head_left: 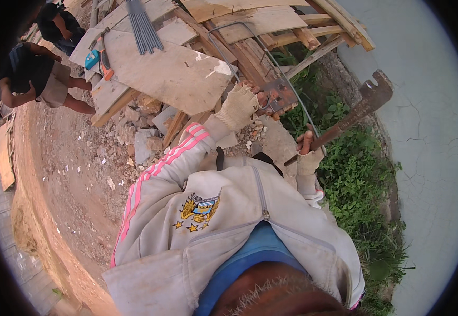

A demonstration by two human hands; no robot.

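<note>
A thin steel rod [273, 58], bent into a long open U, lies over the boards in front of me. My left hand [241, 105], in a worn cream glove with bare fingertips, is closed round one leg of it. Right beside those fingers is a rusty bending plate [280, 95] with raised stubs. My right hand [310, 151], gloved likewise, grips the shaft of a rusty rebar bending wrench [351, 117], whose notched head points up and to the right. The rod's other leg runs down to the right hand; whether the fingers hold it too, I cannot tell.
Several straight steel rods [143, 26] lie on a plywood sheet [171, 68], near a hammer [104, 58] and a teal tape measure [92, 59]. Rubble [134, 129] lies below. Green plants [350, 163] border a grey wall [429, 131]. Two people [34, 73] stand at the left.
</note>
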